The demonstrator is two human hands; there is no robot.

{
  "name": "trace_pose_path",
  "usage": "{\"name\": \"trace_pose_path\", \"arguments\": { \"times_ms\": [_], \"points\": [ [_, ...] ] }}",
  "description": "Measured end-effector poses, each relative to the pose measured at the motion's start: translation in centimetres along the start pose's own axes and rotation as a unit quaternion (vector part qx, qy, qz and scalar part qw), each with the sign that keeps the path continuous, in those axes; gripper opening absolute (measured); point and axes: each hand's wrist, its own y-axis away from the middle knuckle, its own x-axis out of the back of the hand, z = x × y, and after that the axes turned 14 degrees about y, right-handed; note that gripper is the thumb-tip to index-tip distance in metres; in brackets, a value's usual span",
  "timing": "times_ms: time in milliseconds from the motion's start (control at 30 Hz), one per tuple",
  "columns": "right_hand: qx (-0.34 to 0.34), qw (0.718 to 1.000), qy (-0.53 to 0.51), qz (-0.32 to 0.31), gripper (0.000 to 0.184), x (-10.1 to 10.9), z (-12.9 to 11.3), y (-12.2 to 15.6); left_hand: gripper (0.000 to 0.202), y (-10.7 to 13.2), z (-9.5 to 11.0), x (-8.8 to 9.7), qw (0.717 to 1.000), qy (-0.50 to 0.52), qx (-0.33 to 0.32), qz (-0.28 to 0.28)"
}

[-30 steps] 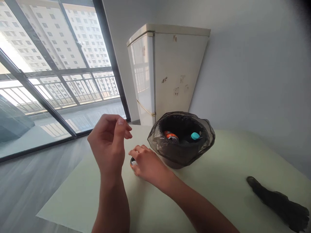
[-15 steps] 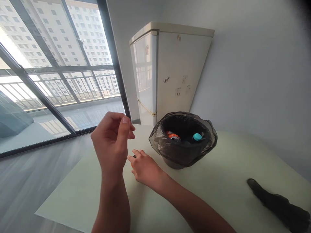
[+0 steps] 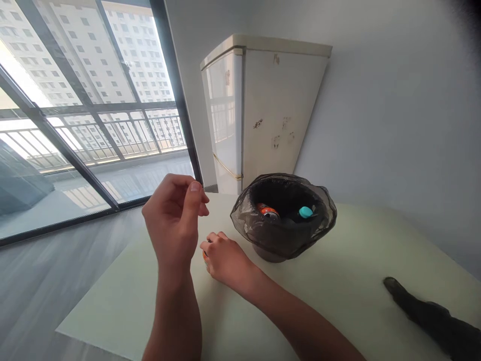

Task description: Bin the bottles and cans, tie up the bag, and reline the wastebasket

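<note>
My left hand (image 3: pixel 173 220) is raised above the table's left part, fingers curled in and thumb bent against them. Nothing shows in it. Lower and to its right, my right hand (image 3: pixel 227 258) wraps round an orange container (image 3: pixel 205 256) standing by the table surface. Most of that container is hidden behind my fingers, so its exact kind is unclear. Beyond my right hand stands a bin lined with a black plastic bag (image 3: pixel 281 238). Inside the bag lie an orange drink can (image 3: pixel 267 210) and something with a turquoise cap (image 3: pixel 305 212).
The pale green table (image 3: pixel 361 250) spreads under everything. A rolled or bunched black bag (image 3: pixel 428 316) lies at its right. Behind the table is a white fridge (image 3: pixel 278 110) against the wall, with a glass sliding door (image 3: pixel 93 110) at the left.
My right hand's fingers have closed further round the orange container, and more of its orange side shows. My left hand has barely moved. The bin and its contents look the same.
</note>
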Motion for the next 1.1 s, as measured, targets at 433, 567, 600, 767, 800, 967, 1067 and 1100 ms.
{"name": "trace_pose_path", "arguments": {
  "times_ms": [433, 567, 600, 767, 800, 967, 1067, 1100],
  "points": [
    [-0.077, 0.969, -0.075, 0.224, 0.029, 10.9, 3.4, 6.5, 0.023, 0.2, -0.5, 0.0, 0.993, 0.025, -0.070, 0.094],
    [-0.144, 0.925, -0.033, 0.349, 0.028, 13.4, 6.2, 9.8, 0.022, 0.3, -0.5, 0.0, 0.990, 0.013, -0.061, 0.126],
    [-0.160, 0.916, -0.020, 0.367, 0.028, 13.9, 6.9, 10.6, 0.021, 0.3, -0.5, -0.1, 0.990, 0.007, -0.058, 0.127],
    [-0.218, 0.888, 0.009, 0.405, 0.027, 14.6, 9.7, 12.3, 0.021, 0.5, -0.6, -0.4, 0.992, 0.021, -0.055, 0.113],
    [-0.226, 0.885, 0.011, 0.408, 0.027, 14.5, 10.2, 12.3, 0.021, 0.5, -0.6, -0.5, 0.992, 0.026, -0.057, 0.110],
    [-0.259, 0.883, 0.018, 0.391, 0.026, 13.2, 12.4, 10.8, 0.021, 0.6, -0.6, -1.0, 0.993, 0.031, -0.052, 0.102],
    [-0.274, 0.894, 0.019, 0.355, 0.025, 12.6, 13.2, 9.8, 0.020, 0.7, -0.7, -1.1, 0.993, 0.021, -0.053, 0.102],
    [-0.276, 0.897, 0.020, 0.345, 0.025, 12.4, 13.4, 9.5, 0.020, 0.7, -0.8, -1.0, 0.993, 0.016, -0.055, 0.103]
  ]
}}
